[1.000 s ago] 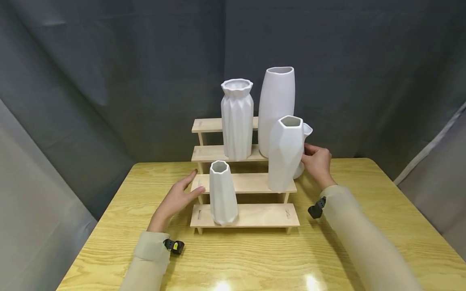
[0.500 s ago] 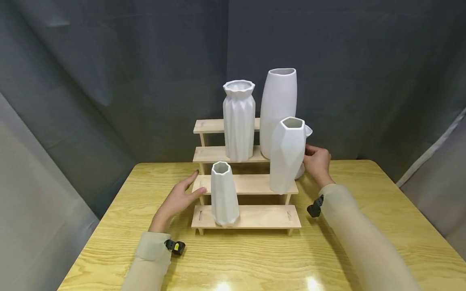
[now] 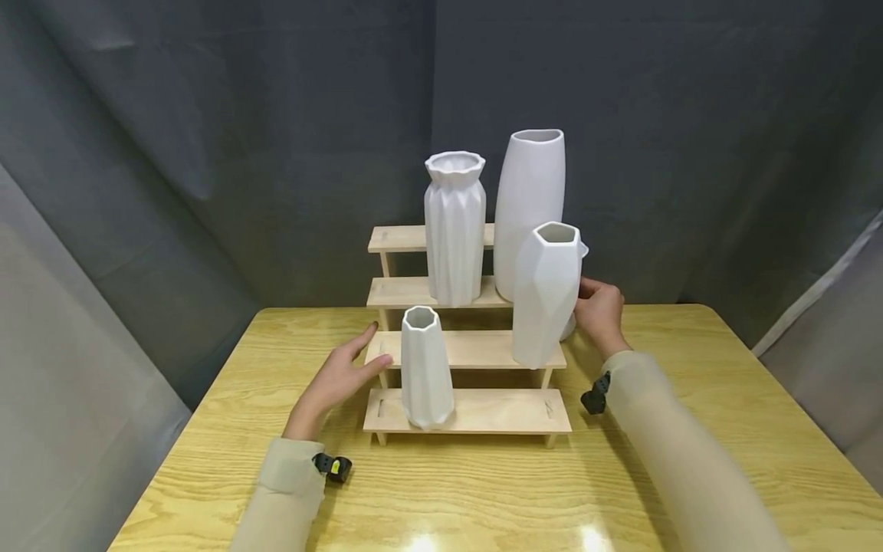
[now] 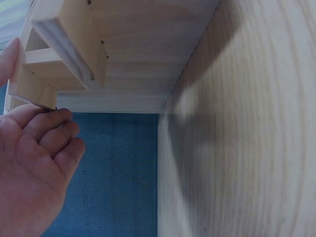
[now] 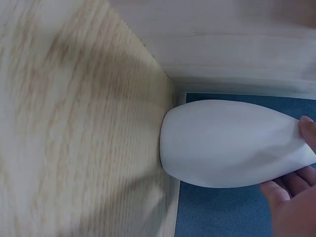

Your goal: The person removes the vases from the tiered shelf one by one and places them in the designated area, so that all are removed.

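Note:
My right hand (image 3: 602,316) holds a smooth white vase (image 5: 227,143) by its narrow neck, beside the right rear of a stepped wooden stand (image 3: 483,410). The vase is upright on the tabletop, mostly hidden in the head view by a faceted white vase (image 3: 545,299). My left hand (image 3: 338,377) grips the stand's left side, thumb at the second step, other fingers curled against the board's end in the left wrist view. Higher on the stand are a pleated white vase (image 3: 455,238) and a tall smooth white vase (image 3: 527,199). A small ribbed white vase (image 3: 425,372) occupies the lowest step.
The stand is on a wood-grain table (image 3: 462,491). Behind the table hangs a dark grey curtain (image 3: 310,153), with lighter cloth (image 3: 62,383) at the left. The upright vases are close around my right hand.
My right hand has shifted slightly left with the vase, and less of its rim shows behind the faceted vase. My left hand keeps its place on the stand.

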Tool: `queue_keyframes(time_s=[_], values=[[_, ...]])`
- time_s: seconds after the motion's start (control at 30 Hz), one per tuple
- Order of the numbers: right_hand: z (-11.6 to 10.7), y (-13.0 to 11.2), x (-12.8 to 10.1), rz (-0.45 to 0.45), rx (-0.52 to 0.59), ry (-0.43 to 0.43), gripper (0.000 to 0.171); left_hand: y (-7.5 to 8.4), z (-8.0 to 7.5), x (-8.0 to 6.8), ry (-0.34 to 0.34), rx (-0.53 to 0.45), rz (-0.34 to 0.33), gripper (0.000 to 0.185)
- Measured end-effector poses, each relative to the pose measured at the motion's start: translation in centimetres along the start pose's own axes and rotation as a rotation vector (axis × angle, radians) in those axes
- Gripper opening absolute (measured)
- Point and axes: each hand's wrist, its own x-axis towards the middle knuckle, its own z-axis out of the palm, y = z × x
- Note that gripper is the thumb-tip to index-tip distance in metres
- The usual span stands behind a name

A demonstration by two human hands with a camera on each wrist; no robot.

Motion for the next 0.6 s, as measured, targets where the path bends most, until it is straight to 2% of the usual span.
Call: queue_keyframes(time_s=[0.17, 0.6], values=[[-0.2, 0.3, -0.2, 0.003, 0.007, -0.02, 0.04, 0.1, 0.0, 0.0, 0.002, 0.002, -0.01, 0.088], [-1.1, 0.9, -1.7, -0.011, 0.1, -0.01, 0.05, 0.0, 0.1, 0.0, -0.002, 0.008, 0.002, 0.088]])
